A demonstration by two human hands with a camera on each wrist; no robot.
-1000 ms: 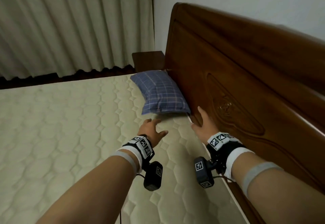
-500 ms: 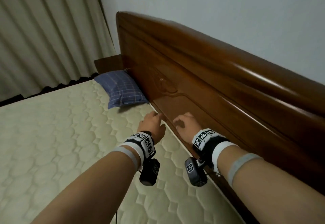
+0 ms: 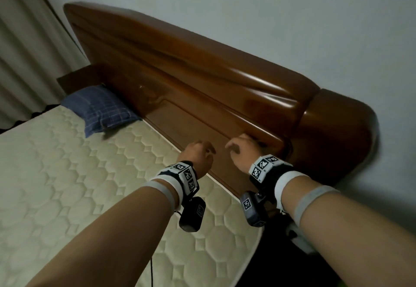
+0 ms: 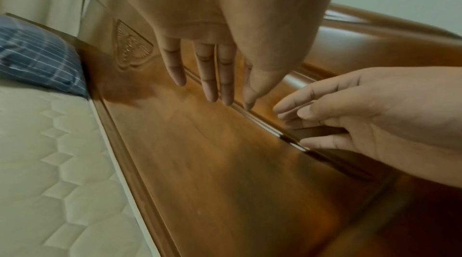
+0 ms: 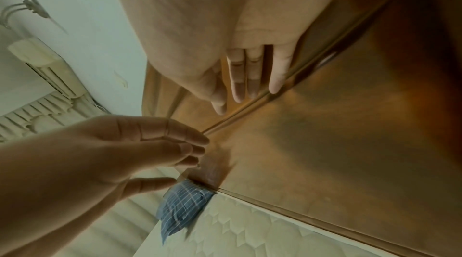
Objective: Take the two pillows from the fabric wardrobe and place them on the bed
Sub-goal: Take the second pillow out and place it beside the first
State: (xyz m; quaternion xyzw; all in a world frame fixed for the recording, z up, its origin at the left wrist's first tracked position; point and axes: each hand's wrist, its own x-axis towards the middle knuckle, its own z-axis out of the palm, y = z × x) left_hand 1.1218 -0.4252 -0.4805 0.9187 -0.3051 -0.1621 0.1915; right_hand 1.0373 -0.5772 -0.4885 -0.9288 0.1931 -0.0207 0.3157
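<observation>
Well left of both empty, loose-fingered hands' grip, blue plaid pillow [image 3: 101, 109] lies on mattress [image 3: 67, 174] w/ headboard [image 3: 202, 88] behind

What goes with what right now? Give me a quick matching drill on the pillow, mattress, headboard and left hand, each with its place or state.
Things:
1. plaid pillow
2. mattress
3. headboard
4. left hand

States:
A. glossy brown wood standing against the wall
B. empty, held in front of the wooden panel
C. cream, quilted, with no sheet on it
D. blue, lying at the far corner beside the headboard

Pairs: 1-D, 2-C, 3-A, 4-B
</observation>
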